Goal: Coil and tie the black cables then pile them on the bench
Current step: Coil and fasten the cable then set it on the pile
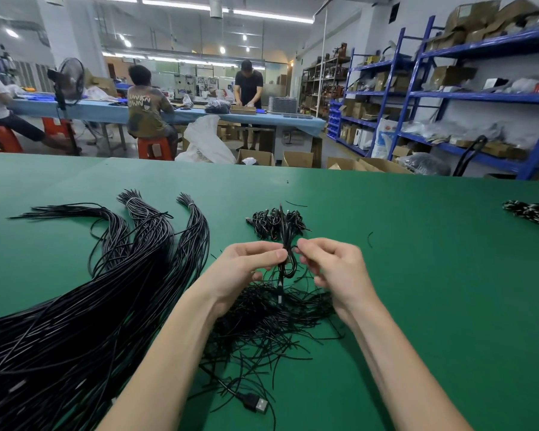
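While the head view is the only one here, it shows the work plainly: the left hand [246,262] pinches a coiled black cable [286,259] at its waist, thumb and fingers [273,254] curled round it, and the right hand [330,262] has its fingers [305,244] curled close on the other side of the same coil, seemingly working a thin tie, though the tie itself is too fine to make out. The coil is held upright just above the green bench [417,244].

Just beyond the fingers lies a small pile of tied coils [276,219], so I judge some cables are done. Much is left: directly beneath the hands sits a tangle of thin black tie wires [262,321], and left of the left hand long bundles of straight black cables [106,290] fan across the bench, a few bound at their far ends. Nearer the person than the fingers, a USB plug [259,404] lies loose. Far right of the right hand, another dark bundle [532,214] rests at the frame's edge.

The bench is a flat green mat. Beyond it the room is a workshop: people at a blue table [106,110], a standing fan [70,79], red stools, cardboard boxes [296,158] on the floor, and blue shelving [448,98] loaded with cartons.
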Motion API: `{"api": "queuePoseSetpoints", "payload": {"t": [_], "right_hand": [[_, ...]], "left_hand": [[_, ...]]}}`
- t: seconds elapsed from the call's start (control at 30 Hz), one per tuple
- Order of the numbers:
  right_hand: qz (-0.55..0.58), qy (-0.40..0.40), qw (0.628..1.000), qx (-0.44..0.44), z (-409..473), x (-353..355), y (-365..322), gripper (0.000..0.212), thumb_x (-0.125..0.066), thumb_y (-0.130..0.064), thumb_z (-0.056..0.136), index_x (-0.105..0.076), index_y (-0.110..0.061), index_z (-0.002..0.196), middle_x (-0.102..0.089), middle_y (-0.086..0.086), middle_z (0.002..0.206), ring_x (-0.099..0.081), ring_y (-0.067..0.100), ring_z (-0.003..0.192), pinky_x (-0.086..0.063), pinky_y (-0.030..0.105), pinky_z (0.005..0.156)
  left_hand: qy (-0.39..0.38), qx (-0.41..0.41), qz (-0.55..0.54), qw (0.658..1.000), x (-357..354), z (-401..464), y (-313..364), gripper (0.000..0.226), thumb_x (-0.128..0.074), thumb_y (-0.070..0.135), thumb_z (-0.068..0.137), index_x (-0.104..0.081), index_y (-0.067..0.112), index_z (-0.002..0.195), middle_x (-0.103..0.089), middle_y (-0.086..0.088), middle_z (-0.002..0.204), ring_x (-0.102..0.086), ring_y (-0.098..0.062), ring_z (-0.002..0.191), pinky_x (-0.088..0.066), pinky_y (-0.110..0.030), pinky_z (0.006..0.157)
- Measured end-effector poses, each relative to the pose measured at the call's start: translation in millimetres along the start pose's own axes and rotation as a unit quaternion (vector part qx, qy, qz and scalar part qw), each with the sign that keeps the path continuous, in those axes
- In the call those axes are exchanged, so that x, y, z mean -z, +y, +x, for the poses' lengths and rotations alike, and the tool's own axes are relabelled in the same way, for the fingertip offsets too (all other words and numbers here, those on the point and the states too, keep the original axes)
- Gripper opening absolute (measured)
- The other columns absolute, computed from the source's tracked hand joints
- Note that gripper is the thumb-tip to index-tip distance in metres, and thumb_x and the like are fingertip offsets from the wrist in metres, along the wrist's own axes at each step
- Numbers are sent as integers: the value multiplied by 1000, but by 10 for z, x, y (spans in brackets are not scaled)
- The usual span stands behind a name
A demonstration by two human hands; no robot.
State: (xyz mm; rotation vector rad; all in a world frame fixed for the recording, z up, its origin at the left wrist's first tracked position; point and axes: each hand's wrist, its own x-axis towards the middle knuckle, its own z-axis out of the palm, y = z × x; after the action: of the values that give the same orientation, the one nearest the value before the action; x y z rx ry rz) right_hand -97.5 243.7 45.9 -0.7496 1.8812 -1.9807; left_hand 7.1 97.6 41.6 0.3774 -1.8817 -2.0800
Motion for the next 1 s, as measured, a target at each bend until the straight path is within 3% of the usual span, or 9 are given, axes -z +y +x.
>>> {"api": "queuePoseSetpoints", "payload": {"t": [0.1, 0.2, 0.3, 0.43, 0.53, 0.77, 0.87, 0.93, 1.0], "right_hand": [[216, -73, 950, -215, -9, -21, -14, 10, -75, -14, 83, -74, -9, 75, -61, -2, 67, -45, 3, 49, -28, 12, 34], [-64, -3, 997, 39, -26, -7, 29, 9, -76, -21, 90, -79, -22, 82, -72, -12, 71, -54, 1, 54, -41, 14, 48], [-259, 20, 928, 266, -21, 49, 7, 4, -80, -29, 87, -81, -32, 86, -75, -22, 79, -65, 7, 68, -44, 9, 60], [-321, 15, 875, 363, -25, 177, -22, 5, -80, -25, 88, -83, -26, 92, -75, -21, 87, -68, 7, 71, -56, 26, 67], [-347, 23, 850, 395, -31, 181, -78, 13, -77, -35, 89, -81, -31, 101, -74, -23, 97, -64, 6, 69, -48, 18, 61], [-336, 7, 851, 404, -11, 196, -70, 1, -80, -29, 88, -80, -29, 88, -73, -21, 85, -66, 8, 70, -49, 24, 59], [-234, 16, 919, 317, -18, 99, 20, 9, -83, -21, 86, -82, -28, 80, -74, -18, 75, -67, 6, 66, -46, 14, 56], [-40, -1, 994, 101, -20, -4, 86, 6, -86, -22, 79, -83, -22, 74, -73, -10, 68, -59, 3, 56, -41, 11, 49], [214, -69, 959, -175, -43, -111, 165, 8, -83, -21, 72, -81, -15, 69, -68, -3, 67, -54, 4, 52, -37, 12, 41]], "left_hand": [[21, -4, 35, 999, 22, -4, 14, 30, -86, 34, 66, -81, 21, 92, -72, 8, 84, -53, -2, 69, -32, -29, 70], [10, 76, -6, 997, -11, -13, 28, 31, -79, 36, 66, -80, 17, 91, -70, 7, 79, -52, -11, 75, -35, -31, 77], [-12, 138, -86, 987, -26, 0, 29, 18, -80, 33, 60, -79, 21, 73, -65, 8, 72, -51, -12, 70, -36, -29, 71], [-46, 168, -160, 972, 21, 16, 22, 28, -80, 28, 64, -80, 16, 88, -63, 7, 76, -57, -9, 61, -35, -23, 64], [-64, 177, -173, 967, 28, 19, 30, 34, -78, 28, 65, -79, 14, 96, -66, 8, 76, -58, -8, 59, -35, -23, 65], [-81, 188, -157, 966, 43, 10, -7, 32, -73, 26, 69, -76, 15, 99, -69, 7, 79, -59, -8, 60, -38, -23, 63], [-67, 157, -88, 981, 42, 2, 3, 31, -75, 32, 69, -77, 18, 97, -70, 9, 83, -55, -11, 73, -38, -28, 74], [-33, 118, -25, 992, 62, 5, 19, 32, -77, 35, 68, -79, 18, 94, -72, 5, 90, -53, -15, 85, -37, -34, 86], [-14, 85, 17, 996, 120, 7, 43, 34, -78, 34, 69, -81, 15, 98, -74, -1, 98, -53, -18, 91, -37, -36, 91]]}}
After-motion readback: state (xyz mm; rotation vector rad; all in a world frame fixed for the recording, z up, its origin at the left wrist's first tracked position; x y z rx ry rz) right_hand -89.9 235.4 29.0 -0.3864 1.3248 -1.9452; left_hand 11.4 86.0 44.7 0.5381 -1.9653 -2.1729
